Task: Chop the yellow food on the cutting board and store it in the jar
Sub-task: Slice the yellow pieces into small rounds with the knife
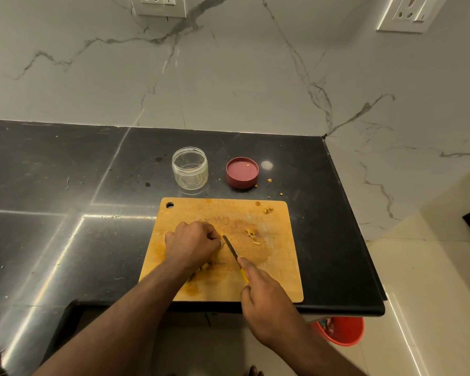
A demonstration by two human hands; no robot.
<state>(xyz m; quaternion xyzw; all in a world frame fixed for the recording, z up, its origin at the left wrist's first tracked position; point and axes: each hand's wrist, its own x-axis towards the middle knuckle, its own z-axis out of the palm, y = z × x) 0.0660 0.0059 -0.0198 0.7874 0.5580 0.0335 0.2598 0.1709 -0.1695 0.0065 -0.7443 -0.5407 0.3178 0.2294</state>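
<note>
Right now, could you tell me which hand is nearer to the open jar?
Left. The left hand lies on the cutting board just below the jar; the right hand, gripping the knife, sits nearer the counter's front edge.

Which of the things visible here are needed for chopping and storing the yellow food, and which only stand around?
Needed: wooden cutting board; yellow food pieces; yellow-handled knife in the right hand; left hand holding food; clear open jar; dark red round lid, lying upside down.

Only around: red bucket on the floor; white wall sockets.
</note>
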